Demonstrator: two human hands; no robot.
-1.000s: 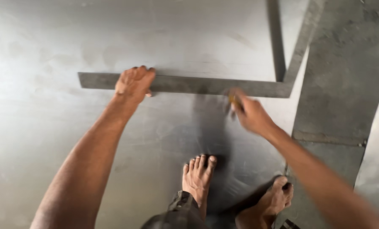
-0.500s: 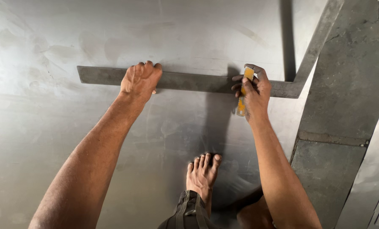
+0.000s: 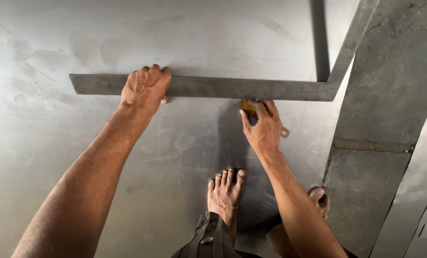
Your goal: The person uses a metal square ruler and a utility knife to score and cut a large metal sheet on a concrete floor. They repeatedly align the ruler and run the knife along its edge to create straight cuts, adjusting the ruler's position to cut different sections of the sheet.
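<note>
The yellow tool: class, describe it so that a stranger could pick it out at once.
Find the grey steel square lying on the metal sheet. Just below its long arm, the right hand grips the yellow tool. It is the only yellow thing among the grey metal.

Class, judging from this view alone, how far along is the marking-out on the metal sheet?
Done: the large grey steel L-shaped square lies flat on the shiny metal sheet. In hand: the left hand presses it down while the right hand holds a small yellow tool against its edge. Left: no finished line shows.
</note>
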